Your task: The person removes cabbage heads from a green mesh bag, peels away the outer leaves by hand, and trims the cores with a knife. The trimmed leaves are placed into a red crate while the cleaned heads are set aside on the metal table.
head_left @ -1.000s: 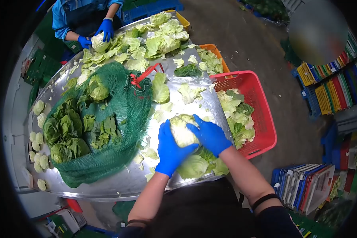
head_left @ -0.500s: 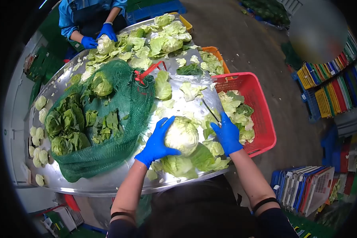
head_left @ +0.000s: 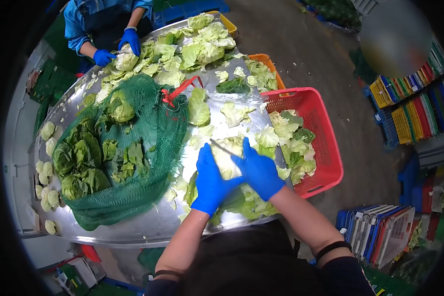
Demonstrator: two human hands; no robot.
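Fingers (head_left: 242, 159) of both blue-gloved hands are curled tight round a pale green round lettuce head (head_left: 226, 160), the left hand (head_left: 210, 185) on its left flank and the right hand (head_left: 259, 171) over its right. Thin knife blade (head_left: 221, 146) lies across the head's top; which hand grips it cannot be told. Head sits lower centre of frame on the steel table (head_left: 148, 224), near the front edge. Red plastic crate (head_left: 325, 133) of trimmings adjoins at right; green net sack (head_left: 148, 123) lies left. Bare steel shows just above the head.

Blue-gloved left hand (head_left: 211, 181), pale green lettuce (head_left: 227, 157), dark green net (head_left: 148, 148), red crate (head_left: 325, 148).
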